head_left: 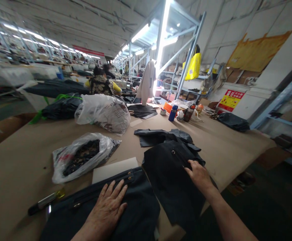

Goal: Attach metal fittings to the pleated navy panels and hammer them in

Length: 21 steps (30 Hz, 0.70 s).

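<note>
My left hand lies flat with its fingers spread on a dark fabric panel, which has a zip and gold-coloured metal fittings. To the right is a second dark panel with a round metal ring near its top. My right hand is at that panel's right side, thumb and forefinger close together on the cloth; its other fingers are mostly hidden. More dark fabric pieces lie just beyond, partly under the second panel. A pale card sticks out behind the left panel.
An open plastic bag of small dark pieces lies left, near a tool with a black handle. Behind stands a full white bag. A blue bottle and folded dark pieces are farther back. A person sits beyond the table.
</note>
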### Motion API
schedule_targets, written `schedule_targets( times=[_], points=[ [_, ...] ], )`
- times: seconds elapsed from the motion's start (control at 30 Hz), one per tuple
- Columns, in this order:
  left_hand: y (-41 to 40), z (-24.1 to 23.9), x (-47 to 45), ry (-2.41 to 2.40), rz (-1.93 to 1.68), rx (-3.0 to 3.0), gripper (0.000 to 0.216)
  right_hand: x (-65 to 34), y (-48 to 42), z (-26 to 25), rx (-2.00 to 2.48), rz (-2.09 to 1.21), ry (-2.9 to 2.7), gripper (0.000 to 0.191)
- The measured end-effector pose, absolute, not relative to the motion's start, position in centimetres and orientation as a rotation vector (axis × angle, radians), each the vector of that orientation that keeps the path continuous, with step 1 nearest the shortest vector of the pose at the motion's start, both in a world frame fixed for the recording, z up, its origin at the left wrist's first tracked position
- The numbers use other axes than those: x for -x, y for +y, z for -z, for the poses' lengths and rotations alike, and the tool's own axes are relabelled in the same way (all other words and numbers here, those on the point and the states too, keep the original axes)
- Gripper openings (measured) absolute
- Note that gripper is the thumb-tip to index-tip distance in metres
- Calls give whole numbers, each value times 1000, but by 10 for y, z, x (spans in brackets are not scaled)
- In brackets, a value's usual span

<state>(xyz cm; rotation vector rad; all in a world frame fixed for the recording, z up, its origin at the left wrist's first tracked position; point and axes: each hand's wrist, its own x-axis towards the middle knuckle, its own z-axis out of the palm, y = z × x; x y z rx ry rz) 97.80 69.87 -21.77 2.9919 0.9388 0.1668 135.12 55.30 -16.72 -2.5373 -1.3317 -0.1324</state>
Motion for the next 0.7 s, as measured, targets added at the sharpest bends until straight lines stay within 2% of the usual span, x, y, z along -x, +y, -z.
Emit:
schedule_targets(
  times=[0.13,0.23,0.3,0.37,0.5,0.57,0.7],
  points=[
    [695,214,-978,949,-172,-2951,48,-1354,559,199,2668,-67,-1148,20],
    [694,208,-978,936,-142,-2907,50,-1358,559,194,2610,-154,-1112,20],
    [694,199,-976,948,-151,-2867,52,-1360,554,172,2508,-43,-1188,19],
    [693,180,-975,940,-269,-2838,53,-1357,545,137,2399,218,-1305,20],
    [679,116,-973,739,-857,-2790,37,-1323,525,57,2312,779,-1627,34],
    [662,78,-973,579,-1115,-2780,33,-1293,517,28,2067,761,-1984,30],
    [621,28,-967,454,-1140,-2947,30,-1225,511,5,1553,368,-2478,12]
  ],
)
